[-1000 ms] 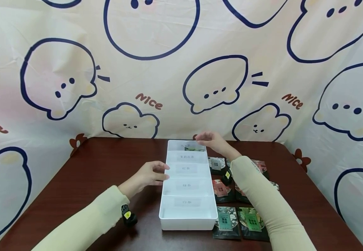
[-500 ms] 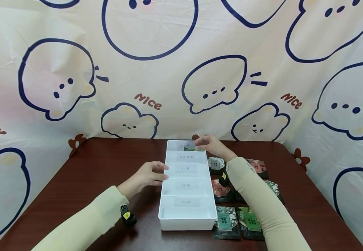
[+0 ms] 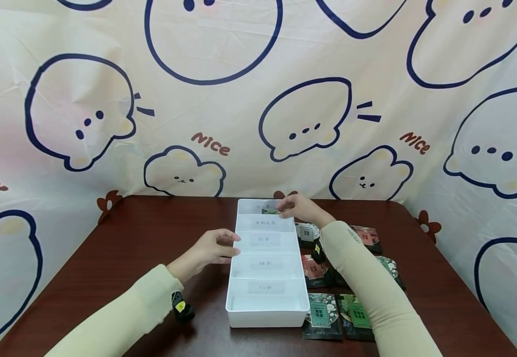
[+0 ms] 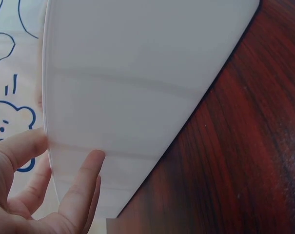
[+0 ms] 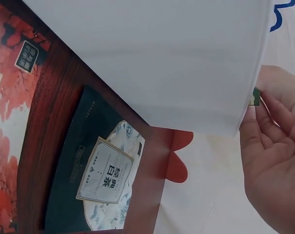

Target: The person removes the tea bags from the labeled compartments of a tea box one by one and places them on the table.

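A long white divided box point(image 3: 267, 319) stands on the table, each compartment with a printed label. My left hand point(image 3: 209, 248) touches the box's left side; in the left wrist view its fingertips point(image 4: 97, 155) rest at the rim and outer wall. At the far end, my right hand point(image 3: 300, 207) reaches over the right rim into the last compartment. There it pinches a tea packet point(image 3: 269, 211) with a green print, whose green corner point(image 5: 256, 96) shows between the fingers in the right wrist view. The rest of the packet is hidden by the box.
Right of the box lie several dark tea packets, among them a white-labelled one point(image 3: 306, 234), red ones point(image 3: 314, 270) and two green-labelled ones point(image 3: 322, 315) near the front. My right sleeve point(image 3: 365, 277) covers part of them. A patterned cloth point(image 3: 240, 114) hangs behind the brown table point(image 3: 169, 218).
My right hand has lowered slightly toward the far compartment, its fingers curling onto the packet there. The left hand stays at the box's side.
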Demonstrator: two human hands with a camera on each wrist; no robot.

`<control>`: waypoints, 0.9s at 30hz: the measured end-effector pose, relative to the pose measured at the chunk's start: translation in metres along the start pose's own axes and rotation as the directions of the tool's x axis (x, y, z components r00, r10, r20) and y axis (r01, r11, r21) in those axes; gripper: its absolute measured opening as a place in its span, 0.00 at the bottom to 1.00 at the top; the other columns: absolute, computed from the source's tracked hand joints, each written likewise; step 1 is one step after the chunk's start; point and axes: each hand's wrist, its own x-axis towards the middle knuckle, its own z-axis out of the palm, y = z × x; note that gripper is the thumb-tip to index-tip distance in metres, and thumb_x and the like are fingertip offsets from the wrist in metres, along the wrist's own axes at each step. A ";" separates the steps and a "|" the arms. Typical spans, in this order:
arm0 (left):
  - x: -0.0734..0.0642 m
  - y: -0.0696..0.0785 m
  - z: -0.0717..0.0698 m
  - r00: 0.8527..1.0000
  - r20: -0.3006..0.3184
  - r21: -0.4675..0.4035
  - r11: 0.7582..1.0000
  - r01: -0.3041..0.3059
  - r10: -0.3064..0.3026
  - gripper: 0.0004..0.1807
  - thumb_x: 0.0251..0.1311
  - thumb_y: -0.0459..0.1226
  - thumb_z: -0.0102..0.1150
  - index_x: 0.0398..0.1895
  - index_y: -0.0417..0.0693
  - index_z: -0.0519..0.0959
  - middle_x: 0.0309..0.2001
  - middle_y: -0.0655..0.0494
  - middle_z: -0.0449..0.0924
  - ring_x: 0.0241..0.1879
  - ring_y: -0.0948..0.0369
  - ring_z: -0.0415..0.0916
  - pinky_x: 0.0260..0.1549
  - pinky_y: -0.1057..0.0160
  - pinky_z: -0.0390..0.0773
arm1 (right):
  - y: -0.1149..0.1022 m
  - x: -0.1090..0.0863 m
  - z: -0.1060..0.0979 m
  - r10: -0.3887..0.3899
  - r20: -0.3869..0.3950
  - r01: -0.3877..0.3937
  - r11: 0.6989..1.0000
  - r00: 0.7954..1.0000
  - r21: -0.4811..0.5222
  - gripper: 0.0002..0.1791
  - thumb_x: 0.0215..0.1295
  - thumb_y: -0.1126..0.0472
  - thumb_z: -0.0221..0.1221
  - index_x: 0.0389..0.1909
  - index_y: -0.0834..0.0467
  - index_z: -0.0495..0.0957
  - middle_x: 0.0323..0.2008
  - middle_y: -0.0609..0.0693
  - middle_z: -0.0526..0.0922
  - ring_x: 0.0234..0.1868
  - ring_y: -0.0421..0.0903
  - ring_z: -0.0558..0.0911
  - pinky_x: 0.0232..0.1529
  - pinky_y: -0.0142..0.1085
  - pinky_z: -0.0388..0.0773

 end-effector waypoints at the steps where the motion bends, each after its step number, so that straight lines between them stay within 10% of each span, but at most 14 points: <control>1: 0.000 0.000 0.000 1.000 0.001 0.000 1.000 0.002 -0.002 0.18 0.53 0.29 0.68 0.48 0.42 0.78 0.51 0.42 0.75 0.37 0.56 0.81 0.42 0.52 0.84 | 0.000 0.000 0.000 -0.001 0.003 0.001 1.000 1.000 -0.014 0.13 0.62 0.64 0.64 0.48 0.58 0.82 0.50 0.54 0.81 0.48 0.49 0.79 0.55 0.45 0.77; 12: -0.002 0.002 0.000 1.000 0.001 0.017 1.000 0.008 -0.008 0.18 0.54 0.30 0.68 0.49 0.42 0.78 0.53 0.41 0.74 0.39 0.55 0.81 0.43 0.53 0.84 | 0.002 0.008 -0.001 -0.005 -0.007 0.005 0.994 1.000 -0.108 0.06 0.64 0.63 0.62 0.40 0.58 0.84 0.45 0.52 0.83 0.48 0.48 0.80 0.53 0.44 0.78; 27: -0.001 0.003 0.000 1.000 0.003 0.000 1.000 0.020 -0.020 0.18 0.53 0.29 0.69 0.48 0.42 0.78 0.52 0.41 0.74 0.37 0.55 0.81 0.41 0.53 0.85 | -0.010 -0.004 -0.022 -0.105 -0.124 0.120 0.985 0.987 0.121 0.11 0.69 0.58 0.58 0.48 0.58 0.78 0.50 0.55 0.80 0.53 0.53 0.78 0.56 0.48 0.77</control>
